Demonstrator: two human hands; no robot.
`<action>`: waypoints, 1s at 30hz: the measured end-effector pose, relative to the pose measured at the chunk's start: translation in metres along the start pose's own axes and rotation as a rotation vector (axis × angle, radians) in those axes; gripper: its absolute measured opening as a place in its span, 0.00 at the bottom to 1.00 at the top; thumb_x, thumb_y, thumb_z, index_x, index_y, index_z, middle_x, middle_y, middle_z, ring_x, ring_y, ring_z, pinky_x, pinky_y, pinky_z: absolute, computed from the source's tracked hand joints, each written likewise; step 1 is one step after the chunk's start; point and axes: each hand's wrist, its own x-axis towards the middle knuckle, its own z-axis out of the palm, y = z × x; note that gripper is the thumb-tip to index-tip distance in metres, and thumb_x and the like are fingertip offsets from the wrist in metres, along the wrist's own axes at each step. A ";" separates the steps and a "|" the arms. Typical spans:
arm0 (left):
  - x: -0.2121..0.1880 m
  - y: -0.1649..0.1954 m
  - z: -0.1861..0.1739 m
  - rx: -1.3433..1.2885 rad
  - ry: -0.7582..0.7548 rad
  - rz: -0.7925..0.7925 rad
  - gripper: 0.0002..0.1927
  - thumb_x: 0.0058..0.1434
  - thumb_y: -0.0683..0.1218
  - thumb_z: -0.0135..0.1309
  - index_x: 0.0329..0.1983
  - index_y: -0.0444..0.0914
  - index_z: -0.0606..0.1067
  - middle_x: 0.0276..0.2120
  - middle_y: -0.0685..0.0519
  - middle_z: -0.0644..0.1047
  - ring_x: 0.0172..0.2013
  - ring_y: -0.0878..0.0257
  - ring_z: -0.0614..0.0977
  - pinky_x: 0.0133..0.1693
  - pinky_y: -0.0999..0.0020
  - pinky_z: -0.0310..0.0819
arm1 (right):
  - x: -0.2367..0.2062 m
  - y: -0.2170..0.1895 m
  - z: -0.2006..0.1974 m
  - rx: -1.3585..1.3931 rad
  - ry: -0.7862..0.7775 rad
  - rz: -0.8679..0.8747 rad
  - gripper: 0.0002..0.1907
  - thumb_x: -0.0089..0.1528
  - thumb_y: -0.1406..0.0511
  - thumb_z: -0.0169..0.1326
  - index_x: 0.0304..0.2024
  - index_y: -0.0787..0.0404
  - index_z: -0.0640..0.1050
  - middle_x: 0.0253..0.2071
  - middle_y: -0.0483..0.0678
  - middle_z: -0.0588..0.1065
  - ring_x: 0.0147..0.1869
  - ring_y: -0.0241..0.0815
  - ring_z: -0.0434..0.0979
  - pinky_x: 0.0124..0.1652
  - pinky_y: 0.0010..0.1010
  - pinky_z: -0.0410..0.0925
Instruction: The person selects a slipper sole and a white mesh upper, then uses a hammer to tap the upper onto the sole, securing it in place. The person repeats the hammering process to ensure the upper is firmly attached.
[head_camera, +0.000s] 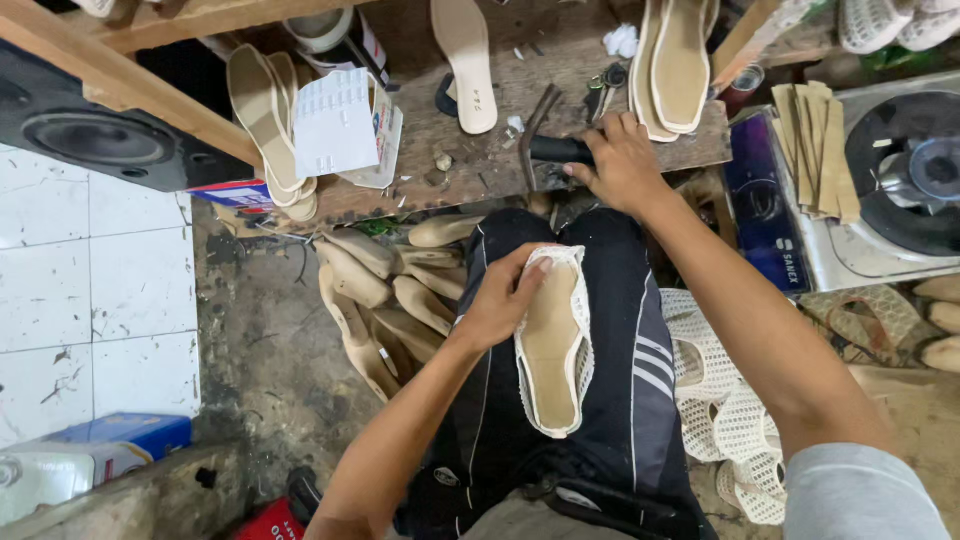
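My left hand grips the toe end of a beige shoe last wrapped in a white mesh upper, which lies sole up on my lap over dark striped trousers. My right hand reaches out to the worn wooden workbench and closes around the black handle of a metal tool, whose curved head rests on the bench top.
Beige insoles and stacked soles lie on the bench, beside a white paper pad. Several wooden lasts are piled below. White mesh uppers lie right of my leg. A speaker sits left, a stove right.
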 end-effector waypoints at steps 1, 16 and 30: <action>-0.001 0.002 -0.001 0.040 0.017 0.010 0.18 0.75 0.49 0.47 0.59 0.32 0.75 0.40 0.55 0.79 0.42 0.71 0.75 0.46 0.72 0.73 | 0.005 0.004 0.010 -0.037 -0.025 -0.017 0.26 0.54 0.58 0.66 0.51 0.65 0.79 0.49 0.58 0.70 0.57 0.61 0.65 0.56 0.49 0.61; -0.007 -0.009 0.001 -0.292 -0.126 -0.084 0.25 0.60 0.39 0.65 0.60 0.31 0.73 0.47 0.53 0.80 0.47 0.69 0.79 0.52 0.70 0.75 | -0.114 -0.193 -0.193 1.434 0.592 -0.104 0.18 0.70 0.54 0.57 0.54 0.57 0.73 0.38 0.47 0.76 0.32 0.40 0.75 0.35 0.31 0.75; -0.006 -0.007 0.005 -0.312 -0.129 -0.003 0.27 0.61 0.37 0.63 0.63 0.31 0.70 0.52 0.52 0.78 0.51 0.67 0.78 0.55 0.69 0.74 | -0.217 -0.167 -0.098 1.403 0.112 0.669 0.14 0.61 0.67 0.61 0.45 0.68 0.74 0.33 0.49 0.72 0.28 0.31 0.65 0.25 0.24 0.58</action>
